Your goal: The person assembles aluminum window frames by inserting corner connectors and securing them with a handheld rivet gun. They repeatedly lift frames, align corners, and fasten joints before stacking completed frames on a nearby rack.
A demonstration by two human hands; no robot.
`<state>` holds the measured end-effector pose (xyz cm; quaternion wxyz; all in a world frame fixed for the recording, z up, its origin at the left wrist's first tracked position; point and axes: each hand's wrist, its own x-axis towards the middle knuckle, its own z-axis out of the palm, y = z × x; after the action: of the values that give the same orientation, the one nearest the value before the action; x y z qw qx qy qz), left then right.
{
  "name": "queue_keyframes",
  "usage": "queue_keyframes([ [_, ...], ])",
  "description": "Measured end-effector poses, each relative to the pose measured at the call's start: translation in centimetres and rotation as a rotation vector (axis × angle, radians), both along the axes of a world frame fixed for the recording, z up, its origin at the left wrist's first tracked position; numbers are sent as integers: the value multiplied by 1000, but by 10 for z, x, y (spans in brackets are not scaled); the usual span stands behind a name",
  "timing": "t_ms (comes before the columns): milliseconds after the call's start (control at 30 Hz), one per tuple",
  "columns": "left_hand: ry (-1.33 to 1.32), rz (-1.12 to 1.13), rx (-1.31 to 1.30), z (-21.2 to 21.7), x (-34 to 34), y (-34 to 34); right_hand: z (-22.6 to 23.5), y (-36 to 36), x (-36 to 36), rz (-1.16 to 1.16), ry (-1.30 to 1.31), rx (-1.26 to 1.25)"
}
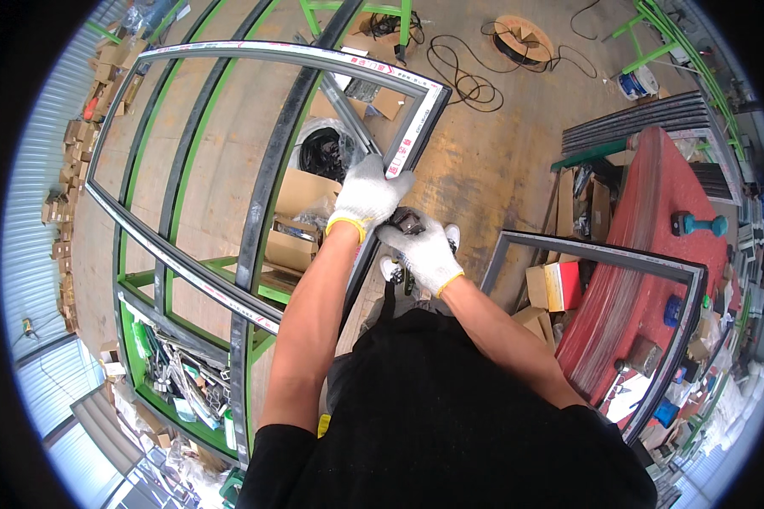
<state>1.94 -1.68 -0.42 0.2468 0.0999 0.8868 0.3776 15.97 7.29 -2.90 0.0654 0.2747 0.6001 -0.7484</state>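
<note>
A large window frame (416, 127), dark grey with printed white protective tape, lies across the dark padded bars of a green rack. My left hand (369, 193), in a white knitted glove with a yellow cuff, is closed over the frame's near right rail. Right beside it, my right hand (429, 254), gloved the same way, wraps round a small dark tool (407, 222) held against the rail's outer side. Fingers hide most of this tool, so its kind cannot be told. A grey profile bar (345, 114) slants down to my left hand from the far side.
Below the rack sit cardboard boxes (293, 246) and a bin of offcuts (191, 377). At right, another dark frame (603, 250) leans by a red table (628, 280) bearing a teal power tool (696, 224). A cable reel (522, 41) and loose cable (467, 81) lie on the floor.
</note>
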Motion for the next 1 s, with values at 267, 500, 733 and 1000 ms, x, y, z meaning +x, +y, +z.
queue_keyframes([
  [267, -25, -44, 40, 0, -1, -4, 0, -9, -7, -32, 111, 375],
  [500, 161, 245, 289, 16, 30, -44, 27, 56, 16, 322, -74, 257],
  [733, 374, -248, 391, 71, 143, -82, 108, 72, 26, 866, 458, -99],
  [1000, -405, 833, 1046, 63, 231, -112, 174, 85, -51, 1037, 472, 511],
])
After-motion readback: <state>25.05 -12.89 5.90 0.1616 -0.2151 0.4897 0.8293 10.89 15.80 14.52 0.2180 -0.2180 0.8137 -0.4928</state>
